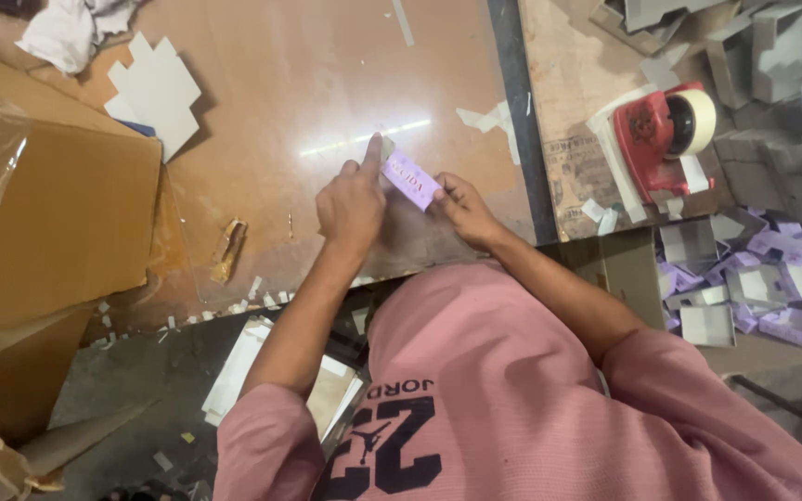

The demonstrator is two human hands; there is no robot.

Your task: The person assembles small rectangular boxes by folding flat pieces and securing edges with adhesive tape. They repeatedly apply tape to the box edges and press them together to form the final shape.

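The left hand presses the small lilac box onto the counter, forefinger extended, while the right hand pinches its end to steady it

Small lilac box w/ dark print on its top face: narrow rectangle, lay flat-ish on the brown table, long axis running approx 10 to 4 o'clock. Sat near table's 6 o'clock edge, about mid-frame. Upper-left end was partly covered, lower-right end too; middle face showed. Looked closed; a pale flap or tape bit showed at its 10 o'clock end.
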